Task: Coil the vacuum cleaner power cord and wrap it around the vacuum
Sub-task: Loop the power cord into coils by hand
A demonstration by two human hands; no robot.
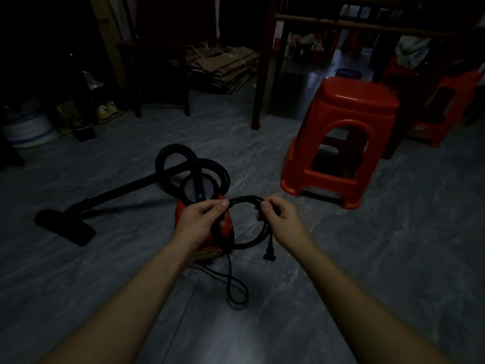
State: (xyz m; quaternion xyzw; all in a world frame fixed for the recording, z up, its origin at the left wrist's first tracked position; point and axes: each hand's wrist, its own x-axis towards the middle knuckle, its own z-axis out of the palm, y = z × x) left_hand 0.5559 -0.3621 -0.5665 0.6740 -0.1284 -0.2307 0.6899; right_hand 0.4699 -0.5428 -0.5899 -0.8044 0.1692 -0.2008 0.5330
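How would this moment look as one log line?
left hand: holds cord coil | right hand: holds coil | plug: hanging | vacuum: unwrapped

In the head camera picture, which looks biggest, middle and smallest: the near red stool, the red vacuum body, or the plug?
1. near red stool
2. red vacuum body, partly hidden by the left hand
3. plug

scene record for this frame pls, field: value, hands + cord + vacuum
left hand: closed on black power cord coil
right hand: closed on same coil, other side
plug: black, dangling below right hand
loose cord: loop lying on grey tiled floor
vacuum: red canister body, on floor under hands
hose: black, looped on vacuum top
nearby: red plastic stool
wrap around vacuum: not yet done
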